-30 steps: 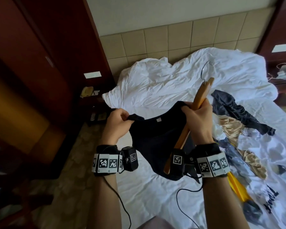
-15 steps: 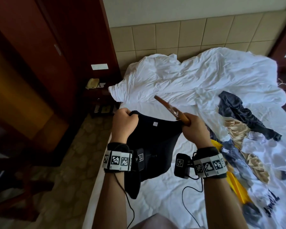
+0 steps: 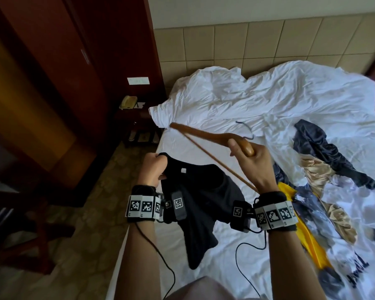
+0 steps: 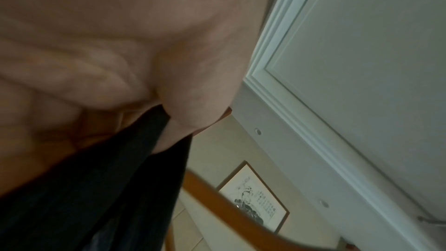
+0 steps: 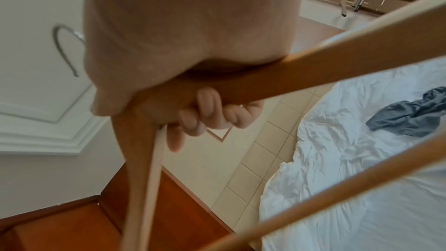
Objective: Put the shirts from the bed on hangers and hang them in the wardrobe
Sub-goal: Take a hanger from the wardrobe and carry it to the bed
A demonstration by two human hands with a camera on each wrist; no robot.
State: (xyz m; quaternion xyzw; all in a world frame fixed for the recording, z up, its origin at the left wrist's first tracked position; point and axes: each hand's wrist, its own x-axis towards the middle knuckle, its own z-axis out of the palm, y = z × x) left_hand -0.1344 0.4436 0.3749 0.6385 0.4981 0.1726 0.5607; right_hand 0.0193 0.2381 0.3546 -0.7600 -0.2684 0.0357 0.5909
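Bed (image 3: 204, 135) is your landmark: over its near left edge you hang the black shirt (image 3: 204, 191) by the collar, left hand (image 3: 153, 169) clenched on it so the neck opens. Just above, your right hand (image 3: 250, 163) grasps the wooden hanger (image 3: 204, 135), likely to thread in. More shirts (image 3: 325, 148) wait rightward.

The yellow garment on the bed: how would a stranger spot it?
Start at the white bed and go to the clothes heap along its right side. Just right of the right hand's wristband lies the yellow garment, the only bright colour among dark, beige and white fabrics.
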